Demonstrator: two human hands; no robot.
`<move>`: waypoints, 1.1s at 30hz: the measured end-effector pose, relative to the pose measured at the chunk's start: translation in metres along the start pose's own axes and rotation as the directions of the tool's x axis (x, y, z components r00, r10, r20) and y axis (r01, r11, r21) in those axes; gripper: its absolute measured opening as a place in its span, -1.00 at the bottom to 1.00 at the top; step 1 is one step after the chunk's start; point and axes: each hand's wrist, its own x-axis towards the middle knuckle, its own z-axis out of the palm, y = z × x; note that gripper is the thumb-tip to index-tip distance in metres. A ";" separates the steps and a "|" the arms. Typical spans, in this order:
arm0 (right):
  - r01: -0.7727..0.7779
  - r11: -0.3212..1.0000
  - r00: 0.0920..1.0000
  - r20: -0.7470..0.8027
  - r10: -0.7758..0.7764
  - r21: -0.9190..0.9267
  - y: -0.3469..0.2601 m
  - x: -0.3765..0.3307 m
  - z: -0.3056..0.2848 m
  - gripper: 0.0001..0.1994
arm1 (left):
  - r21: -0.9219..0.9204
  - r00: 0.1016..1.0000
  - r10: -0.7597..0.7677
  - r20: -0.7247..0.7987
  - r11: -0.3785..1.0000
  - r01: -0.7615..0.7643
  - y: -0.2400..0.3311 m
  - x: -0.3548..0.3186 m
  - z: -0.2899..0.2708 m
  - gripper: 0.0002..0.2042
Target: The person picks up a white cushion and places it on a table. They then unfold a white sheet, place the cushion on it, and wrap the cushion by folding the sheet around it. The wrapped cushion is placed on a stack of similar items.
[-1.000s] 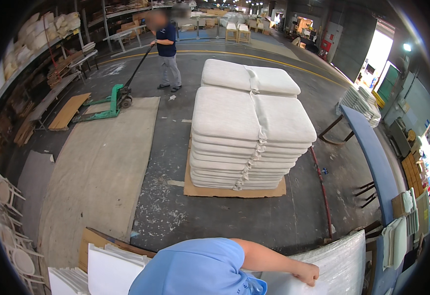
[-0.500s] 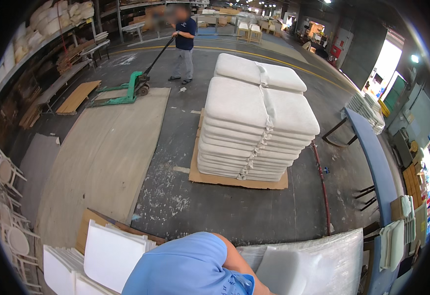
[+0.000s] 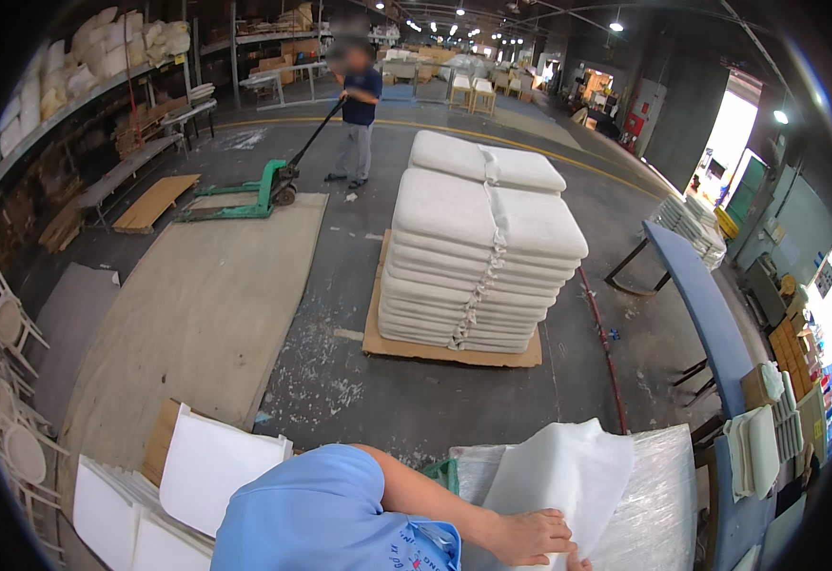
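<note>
Since half a second ago, the left hand [image 3: 528, 538] has come up into view, and the white sheet [image 3: 563, 466] now rises in a fold past the far edge of the plastic wrap [image 3: 665, 485]; a bit of green [image 3: 444, 473] has appeared beside the forearm.

At the far left, pale chairs [image 3: 24, 455] crowd under the shelves [image 3: 73, 95]. Next comes a beige mat [image 3: 192, 305] on the floor, with a green pallet jack [image 3: 268, 190] at its far end; a co-worker [image 3: 359, 100] stands beside it, one hand on its handle. Nearer, white panels [image 3: 221, 466] lean together by the blue shirt [image 3: 306, 514]. Beyond the shirt, white cushions [image 3: 473, 219] stand in two stacks, one behind the other, the nearer on brown cardboard [image 3: 454, 355].

At lower right of centre, the sheet lies over the wrap, under the left hand. That hand's fingers are close together and lightly bent on it; I cannot tell whether they pinch it. Just right of them, only a fingertip of the right hand shows at the lower edge, so its grip cannot be told. Farther right stands a long blue table [image 3: 706, 295], with white pads [image 3: 756, 452] at its near end.
</note>
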 end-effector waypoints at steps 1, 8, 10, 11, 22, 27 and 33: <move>0.012 0.999 1.000 -0.011 -0.011 0.046 -0.007 -0.002 0.002 -0.44 | 0.036 0.998 -0.039 0.050 0.999 0.038 0.003 0.002 -0.004 -0.63; 0.198 0.976 0.980 0.010 -0.198 -0.089 -0.017 -0.015 0.011 -0.47 | 0.166 0.945 -0.221 0.241 0.969 0.184 0.027 0.032 -0.006 -0.78; 0.197 0.976 0.979 0.072 -0.191 -0.097 -0.016 -0.015 0.016 -0.48 | 0.207 0.944 -0.236 0.233 0.960 0.189 0.022 0.031 0.004 -0.75; 0.198 0.975 0.977 0.103 -0.188 -0.100 -0.014 -0.016 0.017 -0.48 | 0.218 0.939 -0.252 0.235 0.955 0.201 0.017 0.028 0.010 -0.74; 0.190 0.974 0.952 0.263 -0.153 -0.122 -0.010 -0.022 0.006 -0.50 | 0.178 0.972 -0.226 -0.062 0.956 0.233 0.031 0.027 0.016 -0.65; 0.175 0.976 0.947 0.295 -0.130 -0.132 -0.008 -0.025 0.005 -0.51 | 0.210 0.963 -0.078 -0.259 0.968 0.135 0.030 0.028 0.020 -0.57; 0.151 0.979 0.949 0.297 -0.105 -0.135 -0.006 -0.025 0.000 -0.52 | 0.153 0.946 -0.056 -0.321 0.982 0.111 0.032 0.039 0.039 -0.57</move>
